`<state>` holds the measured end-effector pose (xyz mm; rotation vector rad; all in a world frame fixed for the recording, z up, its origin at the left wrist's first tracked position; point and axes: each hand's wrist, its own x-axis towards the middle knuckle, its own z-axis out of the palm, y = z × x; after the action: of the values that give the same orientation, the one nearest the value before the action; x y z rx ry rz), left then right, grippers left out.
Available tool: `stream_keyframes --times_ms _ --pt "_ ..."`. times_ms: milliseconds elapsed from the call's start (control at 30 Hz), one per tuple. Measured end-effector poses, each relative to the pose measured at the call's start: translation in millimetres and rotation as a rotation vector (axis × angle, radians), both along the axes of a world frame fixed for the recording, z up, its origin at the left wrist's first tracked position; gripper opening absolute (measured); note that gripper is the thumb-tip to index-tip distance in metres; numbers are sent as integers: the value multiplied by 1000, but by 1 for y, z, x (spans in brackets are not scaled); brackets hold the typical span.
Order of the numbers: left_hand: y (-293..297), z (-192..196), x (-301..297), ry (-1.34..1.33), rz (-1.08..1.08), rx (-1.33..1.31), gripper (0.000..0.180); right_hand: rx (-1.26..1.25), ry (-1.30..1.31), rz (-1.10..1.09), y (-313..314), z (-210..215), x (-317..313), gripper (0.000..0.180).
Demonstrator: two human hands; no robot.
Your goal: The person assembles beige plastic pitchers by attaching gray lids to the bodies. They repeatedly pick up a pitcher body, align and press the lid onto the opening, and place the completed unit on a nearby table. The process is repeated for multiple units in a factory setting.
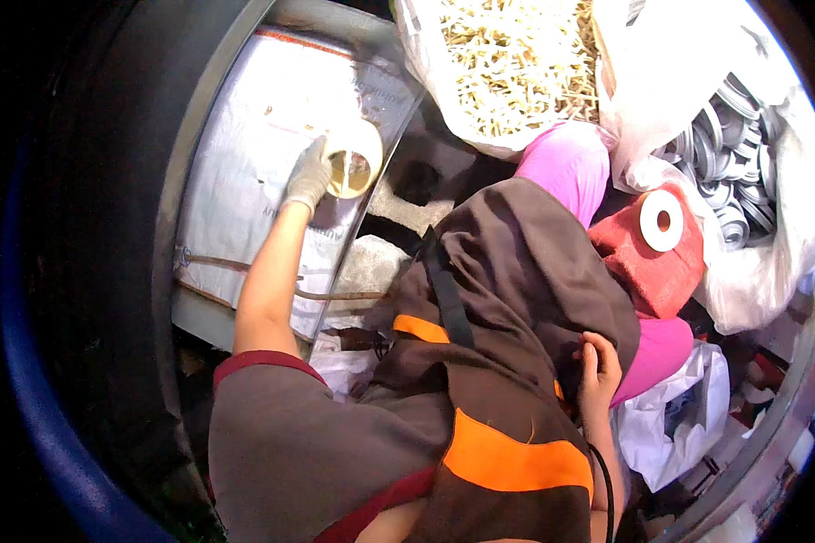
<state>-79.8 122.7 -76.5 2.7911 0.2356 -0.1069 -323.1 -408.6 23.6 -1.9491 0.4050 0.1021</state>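
Gloved left hand (310,176) at 11 o'clock grips white cup (354,161) by rim over wrapped slab (244,172). Cup looks light, thin, crushable; best held at rim or wall. Right hand (598,371) at 4 o'clock rests on brown cloth (516,271), fingers curled loosely.

Grey metal platform (210,109); white printed sack (244,154) lying flat on it, strapped.

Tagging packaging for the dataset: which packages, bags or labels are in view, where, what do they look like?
White woven sack: upper left, flat, faint print, under the gloved left hand holding a round white cup.
Clear bag of pale straw-like sticks: top centre.
Clear bag of grey metal rings: upper right.
Red spool with white round end: right of centre.
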Motion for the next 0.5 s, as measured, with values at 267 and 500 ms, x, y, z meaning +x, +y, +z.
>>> stream_keyframes --times_ms 267,500 --pt "-86 240 55 -510 -443 -416 42 -28 -170 111 14 28 46 23" --pt "-279 312 31 159 -1339 -400 30 -84 -538 243 0 108 85 94"
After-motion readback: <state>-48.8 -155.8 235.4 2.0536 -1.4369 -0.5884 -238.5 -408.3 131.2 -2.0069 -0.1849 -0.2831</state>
